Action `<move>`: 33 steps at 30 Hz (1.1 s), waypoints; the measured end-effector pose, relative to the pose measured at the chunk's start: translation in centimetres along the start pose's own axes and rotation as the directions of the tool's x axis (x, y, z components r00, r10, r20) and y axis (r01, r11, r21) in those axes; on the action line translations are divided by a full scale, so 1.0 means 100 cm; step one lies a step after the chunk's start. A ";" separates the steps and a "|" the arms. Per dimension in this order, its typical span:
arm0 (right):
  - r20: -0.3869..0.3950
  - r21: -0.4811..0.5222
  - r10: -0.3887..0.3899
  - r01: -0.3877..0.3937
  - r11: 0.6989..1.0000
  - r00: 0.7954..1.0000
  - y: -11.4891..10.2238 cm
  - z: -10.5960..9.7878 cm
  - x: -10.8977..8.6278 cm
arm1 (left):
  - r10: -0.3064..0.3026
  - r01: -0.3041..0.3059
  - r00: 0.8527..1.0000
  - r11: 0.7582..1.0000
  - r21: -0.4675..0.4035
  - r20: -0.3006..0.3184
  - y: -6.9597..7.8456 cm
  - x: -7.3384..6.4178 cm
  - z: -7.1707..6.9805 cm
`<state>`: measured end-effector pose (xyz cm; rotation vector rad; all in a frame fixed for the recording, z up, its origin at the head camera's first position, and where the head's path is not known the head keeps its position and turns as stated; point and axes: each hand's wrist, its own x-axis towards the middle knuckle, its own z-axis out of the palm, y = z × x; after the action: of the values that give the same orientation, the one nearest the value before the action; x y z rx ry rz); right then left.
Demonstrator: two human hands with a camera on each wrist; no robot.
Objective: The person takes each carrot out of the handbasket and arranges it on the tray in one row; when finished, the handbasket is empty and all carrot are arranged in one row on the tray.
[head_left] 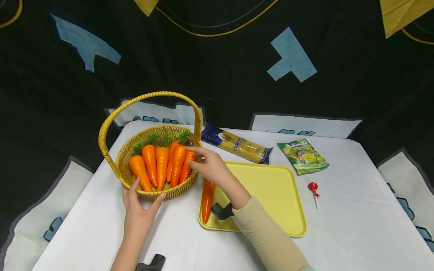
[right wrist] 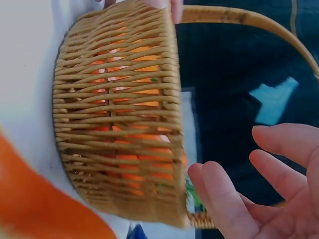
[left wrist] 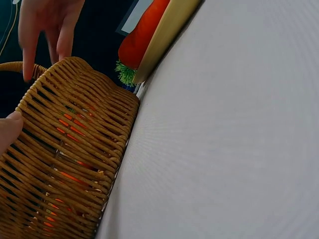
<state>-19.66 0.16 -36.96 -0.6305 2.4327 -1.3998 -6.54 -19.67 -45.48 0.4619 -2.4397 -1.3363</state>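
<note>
A wicker basket (head_left: 154,165) sits on the white table (head_left: 356,226), its tall handle arching from its left rim over to its far right rim. Five carrots (head_left: 162,165) lie side by side in it, long axes running front to back, green tops toward the far rim and tips toward the person.

The left hand (head_left: 137,210) rests against the basket's near wall, thumb and fingers spread along the weave, holding nothing else. The right hand (head_left: 210,163) hovers at the basket's right rim, fingers loosely parted over the rightmost carrot; I cannot tell whether they touch it.

Just right of the basket lies a yellow tray (head_left: 271,195). One carrot (head_left: 207,197) lies along the tray's left edge, tip toward the person. The rest of the tray is bare.

Beyond the tray, a pasta packet (head_left: 237,145) lies slanted, a green sachet (head_left: 302,156) to its right, and a lollipop (head_left: 313,190) beside the tray's right edge.
</note>
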 end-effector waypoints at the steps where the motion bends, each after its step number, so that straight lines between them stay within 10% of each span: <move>1: 0.013 -0.033 0.004 -0.004 0.999 1.000 -0.002 0.004 0.006 | 0.002 -0.002 1.000 1.000 -0.004 -0.002 0.000 0.000 0.000; 10: 0.143 -0.311 0.121 -0.071 0.948 0.982 -0.012 0.029 0.045 | -0.002 0.002 1.000 1.000 -0.015 -0.002 -0.002 0.000 0.002; 33: 0.081 -0.362 0.055 -0.022 0.932 0.995 -0.012 0.063 0.061 | 0.035 -0.035 0.999 0.999 0.010 -0.018 -0.002 0.000 0.000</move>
<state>-22.03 -8.10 -39.16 -0.7026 2.6336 -0.8892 -6.47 -19.81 -45.68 0.4298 -2.4290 -1.3006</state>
